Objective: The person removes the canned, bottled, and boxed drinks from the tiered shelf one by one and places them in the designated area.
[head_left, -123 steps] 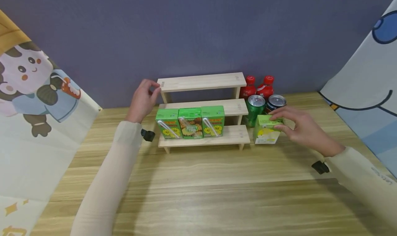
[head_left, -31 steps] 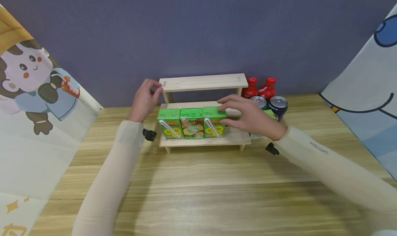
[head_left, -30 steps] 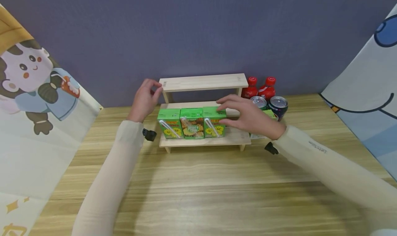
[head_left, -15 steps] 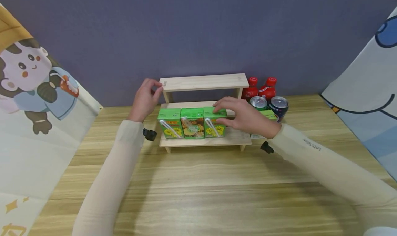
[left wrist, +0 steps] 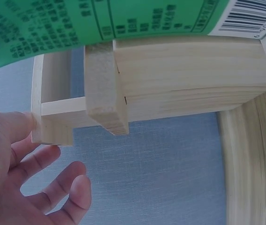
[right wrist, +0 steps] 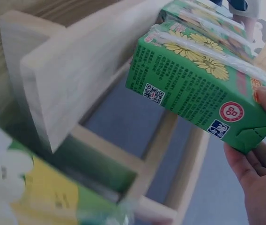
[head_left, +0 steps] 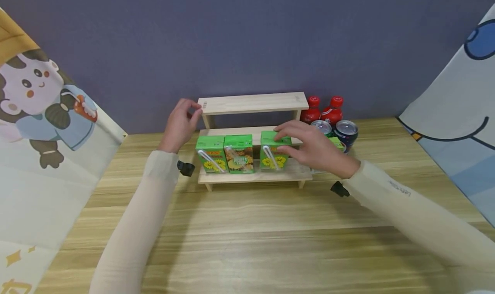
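Note:
A three-tier wooden display rack (head_left: 251,101) stands against the back wall. At its top-left corner my left hand (head_left: 181,124) pinches the end of the top board between thumb and fingers; the left wrist view shows this hand (left wrist: 27,176) close up, its other fingers loosely bent. On the bottom tier stand two green drink cartons, the left carton (head_left: 212,154) and the middle carton (head_left: 239,154), side by side. My right hand (head_left: 309,143) grips the top of a third green drink carton (head_left: 273,158). In the right wrist view that carton (right wrist: 184,89) is tilted, thumb and fingers on its end.
Right of the rack stand two red-capped bottles (head_left: 331,111), a green can (head_left: 322,125) and a dark can (head_left: 346,133). A yellow-green carton (right wrist: 39,187) sits in front of them, mostly behind my right hand in the head view. Printed panels (head_left: 456,126) flank the table (head_left: 247,234).
My right hand has left the yellow-green carton and taken hold of the rightmost green carton. That carton has shifted right, opening a gap beside the middle one. My left hand stays put.

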Tool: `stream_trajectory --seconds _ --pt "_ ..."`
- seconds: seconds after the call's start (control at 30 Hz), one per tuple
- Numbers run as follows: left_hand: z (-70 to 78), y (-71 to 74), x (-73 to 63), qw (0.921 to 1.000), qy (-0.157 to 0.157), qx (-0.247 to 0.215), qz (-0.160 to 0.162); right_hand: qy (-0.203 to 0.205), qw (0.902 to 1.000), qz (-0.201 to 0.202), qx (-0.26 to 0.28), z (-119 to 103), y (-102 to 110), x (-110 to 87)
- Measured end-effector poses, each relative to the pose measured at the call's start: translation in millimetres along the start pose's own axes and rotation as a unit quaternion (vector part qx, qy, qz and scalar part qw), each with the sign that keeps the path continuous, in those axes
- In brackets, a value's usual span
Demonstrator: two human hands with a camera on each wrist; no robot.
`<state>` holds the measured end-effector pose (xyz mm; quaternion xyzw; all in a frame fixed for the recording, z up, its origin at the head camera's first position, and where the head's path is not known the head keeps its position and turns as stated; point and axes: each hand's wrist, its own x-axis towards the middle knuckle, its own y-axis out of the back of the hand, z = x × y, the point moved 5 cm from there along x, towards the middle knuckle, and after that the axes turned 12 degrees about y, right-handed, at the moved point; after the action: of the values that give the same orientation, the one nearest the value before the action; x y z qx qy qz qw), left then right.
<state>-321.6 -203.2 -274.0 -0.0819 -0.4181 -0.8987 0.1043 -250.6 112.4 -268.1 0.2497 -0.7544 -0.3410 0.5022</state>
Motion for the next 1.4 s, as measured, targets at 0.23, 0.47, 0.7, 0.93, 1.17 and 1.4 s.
stream_trajectory --seconds 0.23,0.47,0.7,0.93,1.17,1.4 --pt "-0.1 -0.6 -0.7 1.0 -0.008 0.002 0.004 -0.002 0.9987 0.032 -0.04 -4.0 30.6 -13.8" --pt "0.0 -2.3 -0.1 0.9999 -0.012 0.003 0.008 0.006 0.9942 0.077 -0.075 -9.8 65.7 -29.9" --pt "-2.1 -2.2 1.8 1.0 -0.003 -0.005 0.001 -0.03 0.9891 0.099 -0.105 -12.5 90.3 -47.5" --pt "-3.0 -1.9 2.1 1.0 0.004 -0.001 -0.001 -0.049 0.9833 0.121 -0.126 -12.7 105.5 -63.2" --pt "-3.0 -2.6 2.6 1.0 0.001 0.0 0.0 -0.083 0.9802 0.097 -0.151 -0.4 118.0 -99.0" --pt "-2.5 -0.5 3.3 1.0 0.001 -0.002 0.002 -0.103 0.9798 0.067 -0.158 14.5 116.3 -133.4"
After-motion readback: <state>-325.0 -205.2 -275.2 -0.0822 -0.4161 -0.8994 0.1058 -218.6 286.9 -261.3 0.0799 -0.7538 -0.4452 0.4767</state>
